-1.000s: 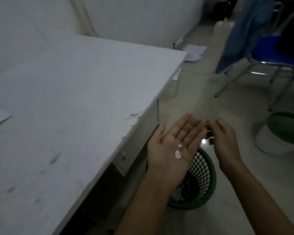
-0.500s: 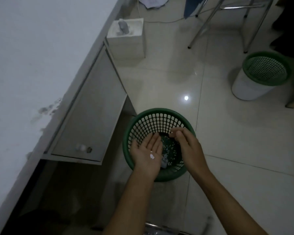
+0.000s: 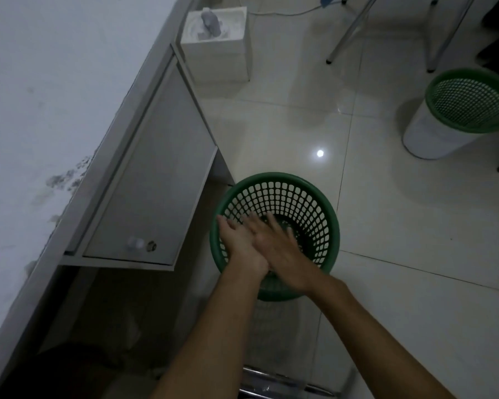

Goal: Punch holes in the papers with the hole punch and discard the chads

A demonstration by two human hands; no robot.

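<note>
A green mesh waste basket [image 3: 297,184] stands on the tiled floor beside the desk. Both my hands are over its near rim. My left hand [image 3: 238,240] lies flat, palm up, fingers apart. My right hand [image 3: 274,240] lies flat across the left palm, palm down, blurred by motion. The chads are hidden under the right hand or inside the basket. Neither the hole punch nor the papers are in view.
The white desk top [image 3: 41,96] fills the left, with a grey cabinet door [image 3: 156,174] below its edge. A white box [image 3: 216,44] stands on the floor behind. A second green basket on a white bin [image 3: 467,108] is at right, near chair legs [image 3: 346,33].
My hands dropped lower over the basket. My right hand moved left onto the open left palm, covering the white chads that lay there.
</note>
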